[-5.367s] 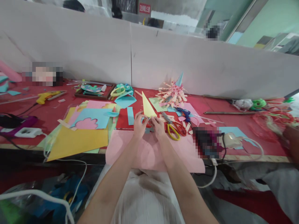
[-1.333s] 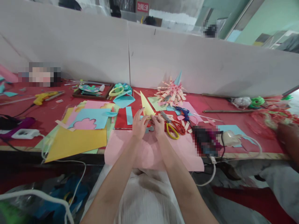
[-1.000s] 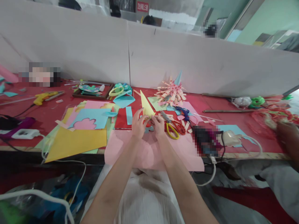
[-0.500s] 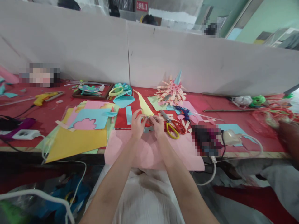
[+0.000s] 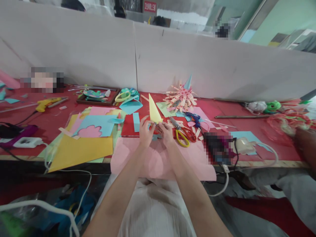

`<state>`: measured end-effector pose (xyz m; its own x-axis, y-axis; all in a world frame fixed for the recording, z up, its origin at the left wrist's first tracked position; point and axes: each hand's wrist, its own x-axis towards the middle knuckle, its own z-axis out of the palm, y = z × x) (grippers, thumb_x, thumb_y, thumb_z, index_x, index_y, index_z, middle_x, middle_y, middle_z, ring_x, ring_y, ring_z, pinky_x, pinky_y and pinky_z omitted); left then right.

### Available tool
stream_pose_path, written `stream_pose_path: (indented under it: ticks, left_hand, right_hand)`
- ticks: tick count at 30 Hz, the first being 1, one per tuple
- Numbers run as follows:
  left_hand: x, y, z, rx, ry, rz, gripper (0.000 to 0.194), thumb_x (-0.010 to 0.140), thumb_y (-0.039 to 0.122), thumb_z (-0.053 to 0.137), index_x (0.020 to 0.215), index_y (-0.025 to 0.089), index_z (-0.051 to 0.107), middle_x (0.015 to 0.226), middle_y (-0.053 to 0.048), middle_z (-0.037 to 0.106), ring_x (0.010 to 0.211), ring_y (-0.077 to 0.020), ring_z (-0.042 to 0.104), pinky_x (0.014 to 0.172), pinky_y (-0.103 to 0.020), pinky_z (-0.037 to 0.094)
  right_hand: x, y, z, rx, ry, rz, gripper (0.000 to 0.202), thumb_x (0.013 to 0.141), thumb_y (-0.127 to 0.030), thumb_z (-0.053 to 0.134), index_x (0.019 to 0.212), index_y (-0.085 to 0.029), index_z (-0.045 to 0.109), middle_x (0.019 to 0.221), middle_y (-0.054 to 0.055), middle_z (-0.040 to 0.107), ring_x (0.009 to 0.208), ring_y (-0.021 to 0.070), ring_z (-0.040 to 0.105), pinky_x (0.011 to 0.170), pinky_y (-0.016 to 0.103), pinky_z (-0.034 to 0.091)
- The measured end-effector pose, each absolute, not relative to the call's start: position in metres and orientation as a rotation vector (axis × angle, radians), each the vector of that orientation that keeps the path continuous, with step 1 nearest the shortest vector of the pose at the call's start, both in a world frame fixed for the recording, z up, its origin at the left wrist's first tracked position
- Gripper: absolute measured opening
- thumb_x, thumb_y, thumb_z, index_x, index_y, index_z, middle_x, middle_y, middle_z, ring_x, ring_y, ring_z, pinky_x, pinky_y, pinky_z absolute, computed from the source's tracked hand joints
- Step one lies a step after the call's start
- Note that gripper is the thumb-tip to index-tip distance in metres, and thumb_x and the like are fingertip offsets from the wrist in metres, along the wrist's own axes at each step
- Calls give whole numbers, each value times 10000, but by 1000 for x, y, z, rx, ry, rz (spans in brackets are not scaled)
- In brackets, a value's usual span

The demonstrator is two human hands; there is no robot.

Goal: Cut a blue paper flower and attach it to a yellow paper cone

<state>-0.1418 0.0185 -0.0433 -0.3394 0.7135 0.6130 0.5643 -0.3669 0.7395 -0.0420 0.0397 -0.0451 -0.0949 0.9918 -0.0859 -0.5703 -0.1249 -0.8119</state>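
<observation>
A pale yellow paper cone [image 5: 154, 112] points up and away from me, its wide end between my two hands. My left hand [image 5: 146, 132] is closed on the cone's left lower edge. The fingers of my right hand [image 5: 166, 131] pinch its lower right rim, where the edge looks cut or folded. Beneath my hands lies a pink sheet [image 5: 158, 161] that hangs over the table's front edge. Just right of my right hand rest scissors with yellow and red handles [image 5: 182, 137]. A light blue paper strip [image 5: 136, 122] lies on red paper to the left.
A pink fringed paper piece with a blue cone [image 5: 182, 97] stands at the back. Coloured sheets [image 5: 86, 144], a yellow glue gun [image 5: 46, 104] and a brown tray [image 5: 95, 102] are leftward. On the right are blue-handled scissors [image 5: 195, 118], a white plug [image 5: 243, 145] and another person's arm [image 5: 306, 144].
The cone has tilted more upright, its tip swinging slightly up and to the right. Both hands stay on its base with only small finger shifts.
</observation>
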Motion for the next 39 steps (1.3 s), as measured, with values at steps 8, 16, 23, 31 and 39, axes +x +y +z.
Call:
stream_pose_path:
  ticks: [8,16,23,31,39]
  left_hand:
    - [-142,18,-43,1719,1675,1817,94,808,279,576,756,209,540,1156,-82,555,1139,-210,506,982,-396,410]
    - [-141,17,-42,1640,1658,1833,154,781,283,608,776,210,473,1118,-93,559,1117,-213,517,956,-372,402]
    - [-139,17,-41,1534,1587,1852,237,778,343,609,923,217,470,1124,-90,559,1090,-195,529,921,-347,425]
    - [-139,19,-44,1502,1499,1793,413,796,374,585,1160,219,466,1205,-112,551,1134,-211,523,972,-388,408]
    - [-136,24,-44,1362,1226,1733,492,817,506,514,1228,242,453,1235,-106,566,1139,-217,550,934,-369,466]
  right_hand:
    - [-43,41,-45,-790,-712,1560,354,478,-306,805,678,-193,535,623,-54,648,604,96,625,540,190,496]
    - [-42,41,-44,-804,-768,1539,366,507,-338,788,686,-206,497,619,-52,650,612,140,655,604,262,532]
    - [-41,40,-43,-747,-773,1577,348,516,-320,781,693,-209,503,654,-43,667,649,153,670,635,279,540]
    - [-40,44,-49,-777,-759,1592,356,501,-323,792,691,-211,512,686,-37,680,697,160,679,660,285,545]
    - [-38,41,-45,-780,-709,1610,385,460,-331,817,691,-208,534,644,-36,669,629,152,667,680,305,561]
